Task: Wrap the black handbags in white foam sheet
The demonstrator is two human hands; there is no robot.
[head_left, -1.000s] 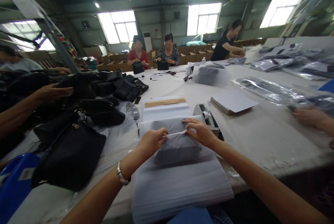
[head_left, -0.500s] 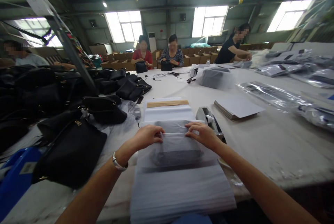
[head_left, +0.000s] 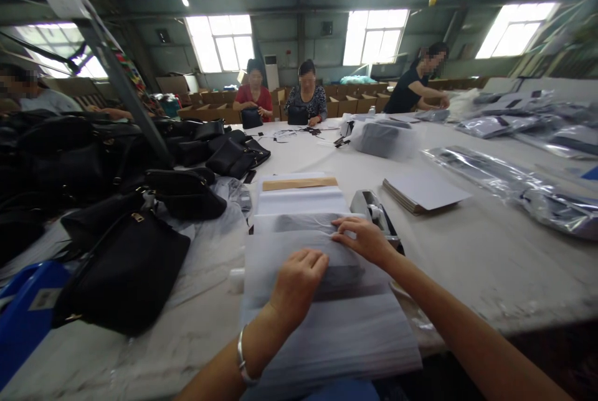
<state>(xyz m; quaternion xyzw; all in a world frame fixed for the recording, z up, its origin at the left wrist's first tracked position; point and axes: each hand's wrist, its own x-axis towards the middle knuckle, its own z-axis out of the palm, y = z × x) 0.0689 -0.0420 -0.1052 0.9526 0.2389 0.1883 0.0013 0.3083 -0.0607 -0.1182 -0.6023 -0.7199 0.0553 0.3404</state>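
In front of me a dark, box-shaped bundle (head_left: 343,274) lies under thin white tissue paper (head_left: 280,245), its dark shape showing through. My right hand (head_left: 362,238) pinches the upper fold of the paper at its right side between thumb and fingers. Lower down, my left hand (head_left: 299,279) rests palm down across the covered bundle, fingers close together and slightly bent; it holds nothing that I can see. More white sheets (head_left: 336,339) lie beneath, spreading toward me. Just right of my right hand stands a tape dispenser (head_left: 374,208).
Black handbags (head_left: 126,264) are heaped on the left, beside a blue object (head_left: 30,311). A stack of white card (head_left: 423,189) lies right. Clear plastic-wrapped packages (head_left: 509,183) cover the far right. Several people work around the table (head_left: 471,264). A metal post (head_left: 124,96) slants at left.
My left hand has let go of the paper's left edge and moved right and toward me onto the bundle. The paper now covers more of the bundle's left side. My right hand keeps its place.
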